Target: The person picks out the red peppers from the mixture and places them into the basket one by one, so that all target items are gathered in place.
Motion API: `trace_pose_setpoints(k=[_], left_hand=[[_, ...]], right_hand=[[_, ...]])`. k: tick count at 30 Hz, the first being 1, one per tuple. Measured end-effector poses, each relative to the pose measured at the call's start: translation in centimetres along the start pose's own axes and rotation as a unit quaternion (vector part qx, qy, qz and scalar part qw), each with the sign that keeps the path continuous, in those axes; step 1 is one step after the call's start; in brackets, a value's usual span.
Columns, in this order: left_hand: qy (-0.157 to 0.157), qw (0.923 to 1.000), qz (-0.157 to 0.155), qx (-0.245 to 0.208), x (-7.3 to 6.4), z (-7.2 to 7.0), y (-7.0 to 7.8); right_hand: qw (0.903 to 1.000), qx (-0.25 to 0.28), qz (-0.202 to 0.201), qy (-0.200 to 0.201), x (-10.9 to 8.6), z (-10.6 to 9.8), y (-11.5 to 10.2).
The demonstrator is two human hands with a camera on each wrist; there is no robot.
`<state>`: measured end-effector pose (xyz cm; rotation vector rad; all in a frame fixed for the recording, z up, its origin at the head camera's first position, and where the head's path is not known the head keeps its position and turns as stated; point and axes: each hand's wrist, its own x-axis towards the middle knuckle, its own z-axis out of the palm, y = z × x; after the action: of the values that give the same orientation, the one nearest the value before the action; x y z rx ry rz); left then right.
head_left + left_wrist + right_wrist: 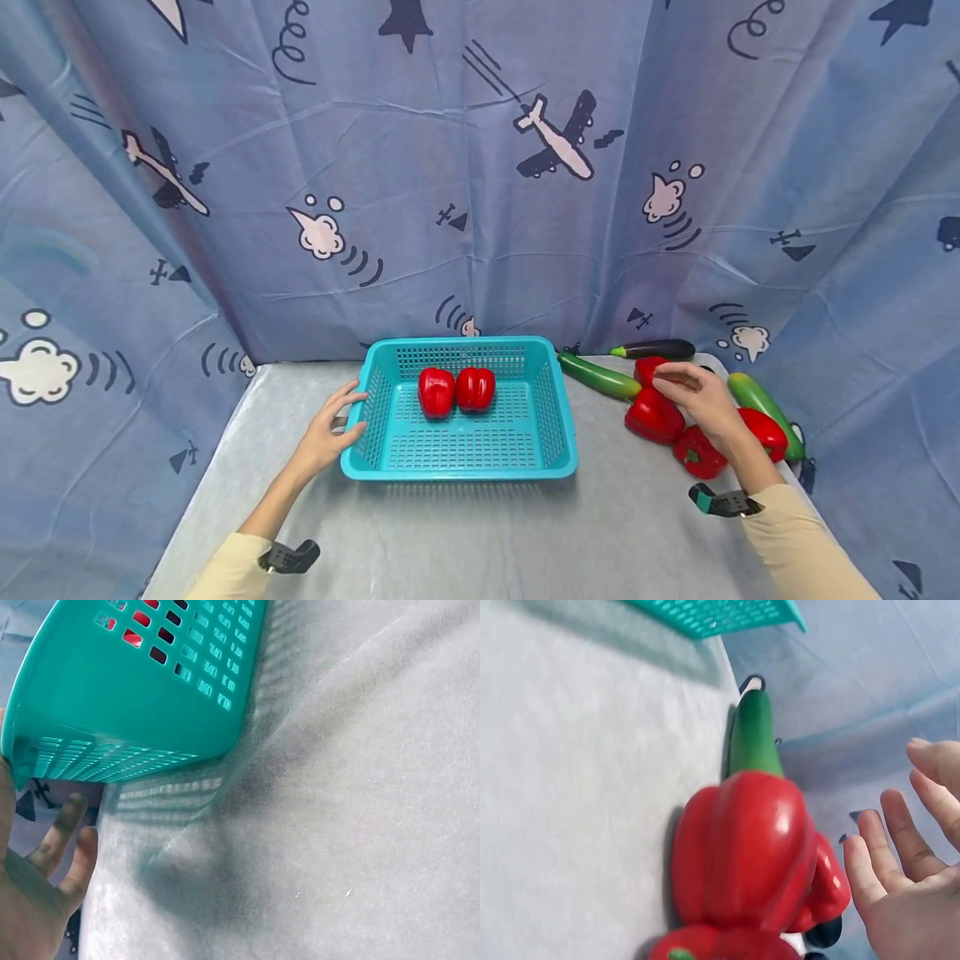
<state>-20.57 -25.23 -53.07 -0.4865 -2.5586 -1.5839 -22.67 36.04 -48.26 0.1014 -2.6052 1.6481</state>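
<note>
Hands well apart: L hand [327, 432] was at the basket [461, 475], fingers loose; R hand [703, 402] hung by the red peppers [651, 418] on the surface [487, 542], fingers spread, nothing held — gripping one pepper's body w/o nudging neighbours seemed best.

Bare tabletop [480, 542] runs before the turquoise basket [459, 475] and up its right side, where a cucumber [602, 377] jutting from the bell-pepper cluster [654, 416] bars the rear. From above, the basket's near floor is free; two red peppers [436, 392] occupy its rear middle. The left hand [324, 440] crowds the left rim; the curtain [420, 208] stands behind.
</note>
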Motion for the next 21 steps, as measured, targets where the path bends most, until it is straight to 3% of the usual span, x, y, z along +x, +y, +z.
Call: trace_pose_setpoints(k=[3,10,21], left_hand=[[0.003,1.0,0.001,-0.001,-0.1,0.2,0.6],[0.001,1.0,0.001,-0.007,-0.6,-0.1,4.0],[0.002,0.9999,0.002,-0.016,-0.5,-0.2,3.9]], right_hand=[[0.9995,-0.032,0.003,-0.005,-0.2,-0.3,0.3],[0.9961,-0.069,0.012,-0.053,-0.4,-1.2,1.1],[0.9903,-0.107,-0.004,-0.089,0.0,-1.4,2.9]])
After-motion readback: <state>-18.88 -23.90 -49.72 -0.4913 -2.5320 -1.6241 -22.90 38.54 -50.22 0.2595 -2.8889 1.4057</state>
